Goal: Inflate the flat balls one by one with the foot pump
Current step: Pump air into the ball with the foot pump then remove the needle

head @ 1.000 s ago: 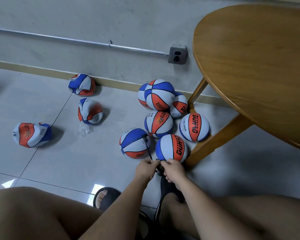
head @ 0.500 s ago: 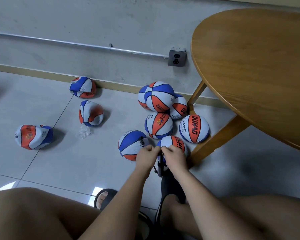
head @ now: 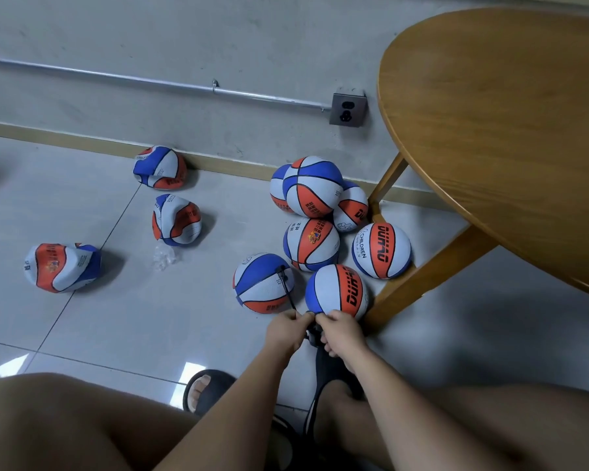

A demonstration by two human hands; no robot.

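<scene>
Left hand (head: 286, 329) and right hand (head: 340, 331) drop back near, still gripping the foot pump (head: 315, 336) top; hose (head: 286, 290) stays in ball (head: 262, 283), likely mid-inflation.

A round wooden table (head: 490, 130) stands at the right on slanted legs (head: 425, 277). A metal socket (head: 348, 109) on the grey wall joins a thin conduit (head: 150, 81) above the baseboard (head: 65, 141). Crumpled clear plastic (head: 164, 258) lies on the tiled floor (head: 150, 317).

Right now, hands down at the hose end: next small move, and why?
Probably unplug the hose from the blue-topped ball: it looks round, while a crumpled ball waits to its left. Left hand and right hand both pinch the hose's near end.
</scene>
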